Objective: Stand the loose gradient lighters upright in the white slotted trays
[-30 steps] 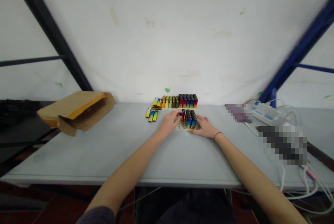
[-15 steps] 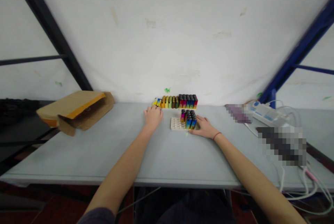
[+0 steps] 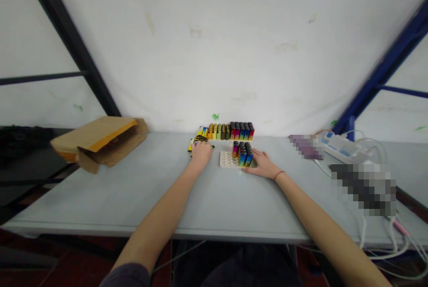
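My left hand [image 3: 201,153] is closed at a pile of yellow and black batteries [image 3: 191,145]; its fingertips are hidden, so what they grip cannot be made out. My right hand [image 3: 264,165] rests with fingers spread at the right end of a white tray [image 3: 228,160] with round holes. Several blue and multicoloured batteries [image 3: 245,156] stand upright in the tray's right part, and its left holes are bare. Behind it, by the wall, stand rows of yellow, green and brown batteries [image 3: 219,131] and red and blue ones [image 3: 241,131].
An open cardboard box [image 3: 100,142] lies on the left of the grey table [image 3: 217,206]. On the right are a white power strip [image 3: 343,146], cables and two blurred-out objects. A wall stands behind the table.
My left hand has moved slightly right and toward me, and more of the yellow and black batteries shows beside it. My right hand stays at the tray.
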`<state>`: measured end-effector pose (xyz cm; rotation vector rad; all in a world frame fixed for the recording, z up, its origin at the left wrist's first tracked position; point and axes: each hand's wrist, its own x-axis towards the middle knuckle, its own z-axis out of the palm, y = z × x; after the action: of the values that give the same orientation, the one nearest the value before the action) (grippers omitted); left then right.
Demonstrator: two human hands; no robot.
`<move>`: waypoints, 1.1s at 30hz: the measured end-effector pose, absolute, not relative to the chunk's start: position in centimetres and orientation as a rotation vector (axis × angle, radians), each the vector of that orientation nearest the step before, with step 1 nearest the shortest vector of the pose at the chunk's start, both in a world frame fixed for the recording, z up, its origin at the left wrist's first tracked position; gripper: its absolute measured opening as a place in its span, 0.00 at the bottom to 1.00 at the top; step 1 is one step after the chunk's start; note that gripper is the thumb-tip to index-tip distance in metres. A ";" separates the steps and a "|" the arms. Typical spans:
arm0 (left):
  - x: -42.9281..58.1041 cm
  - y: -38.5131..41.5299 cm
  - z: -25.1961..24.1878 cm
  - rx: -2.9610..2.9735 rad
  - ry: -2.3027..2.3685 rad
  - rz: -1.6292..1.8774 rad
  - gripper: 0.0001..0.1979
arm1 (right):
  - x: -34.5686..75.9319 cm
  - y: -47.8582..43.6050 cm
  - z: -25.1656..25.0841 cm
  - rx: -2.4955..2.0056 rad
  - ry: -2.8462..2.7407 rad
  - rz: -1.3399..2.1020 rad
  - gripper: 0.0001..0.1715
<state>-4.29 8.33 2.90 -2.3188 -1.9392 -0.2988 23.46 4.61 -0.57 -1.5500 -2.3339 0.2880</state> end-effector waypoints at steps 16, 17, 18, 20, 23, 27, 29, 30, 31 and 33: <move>-2.4 8.8 1.9 -2.653 -2.055 -2.381 0.10 | 23.4 4.6 -0.5 -1.549 -2.339 0.291 0.49; -2.2 8.8 1.9 -2.696 -2.017 -2.437 0.11 | 23.4 4.6 -0.5 -1.549 -2.338 0.288 0.49; -2.1 8.7 1.9 -2.741 -1.974 -2.479 0.11 | 23.4 4.6 -0.6 -1.549 -2.337 0.284 0.49; -1.9 8.4 2.0 -2.793 -1.899 -2.557 0.12 | 23.5 4.7 -0.7 -1.549 -2.335 0.273 0.50; -1.6 8.0 2.7 -2.689 -1.910 -2.778 0.14 | 23.5 4.7 -0.7 -1.538 -2.341 0.259 0.50; -1.5 7.6 3.5 -2.341 -2.288 -2.985 0.23 | 23.5 4.7 -0.7 -1.541 -2.347 0.263 0.50; -1.6 7.6 3.6 -2.178 -2.448 -3.006 0.27 | 23.5 4.7 -0.7 -1.542 -2.343 0.266 0.50; -1.6 7.7 3.6 -2.116 -2.480 -3.021 0.28 | 23.5 4.7 -0.7 -1.541 -2.341 0.265 0.49; -1.7 7.7 3.5 -2.071 -2.486 -3.039 0.29 | 23.5 4.7 -0.7 -1.540 -2.338 0.264 0.49; -1.7 7.8 3.3 -2.032 -2.461 -3.084 0.28 | 23.5 4.7 -0.7 -1.543 -2.332 0.257 0.49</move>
<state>-1.72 7.85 3.28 -2.0323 -2.4610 -3.0837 23.49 4.68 -0.70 -1.5428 -2.3317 0.2573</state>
